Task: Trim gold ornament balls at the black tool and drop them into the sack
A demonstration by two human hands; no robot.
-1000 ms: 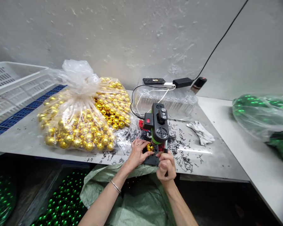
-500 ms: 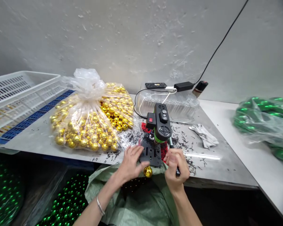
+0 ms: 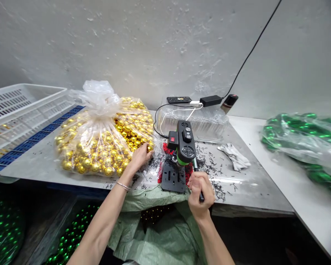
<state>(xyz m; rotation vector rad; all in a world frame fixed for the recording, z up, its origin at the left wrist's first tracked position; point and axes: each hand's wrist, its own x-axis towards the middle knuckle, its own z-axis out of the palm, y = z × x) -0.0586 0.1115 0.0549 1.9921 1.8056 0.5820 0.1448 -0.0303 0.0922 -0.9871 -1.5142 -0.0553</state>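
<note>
My right hand (image 3: 201,191) is wrapped round the black-gripped lever (image 3: 202,197) of a small bench press (image 3: 186,143) with a black top and a red switch. The press's slotted black base plate (image 3: 173,180) carries no ball. At the mouth of a clear plastic bag (image 3: 99,99) full of shiny gold balls, my left hand (image 3: 141,157) has its fingers curled on a gold ball (image 3: 149,147); the fingertips are partly hidden. Below the table's front edge hangs a green sack (image 3: 165,235), with dark, gold-glinting contents inside.
Small black bits litter the metal table (image 3: 253,187) around the press. Behind it are a clear plastic tray (image 3: 206,125), a black adapter (image 3: 211,101) and cables. White gloves (image 3: 234,156) lie right. Bagged green balls (image 3: 300,129) sit far right; a white crate (image 3: 27,106) stands left.
My left hand has moved from beside the base plate up and left to the gold balls. The gold ball seen dropping at the plate's front edge is gone from view. My right hand keeps the lever.
</note>
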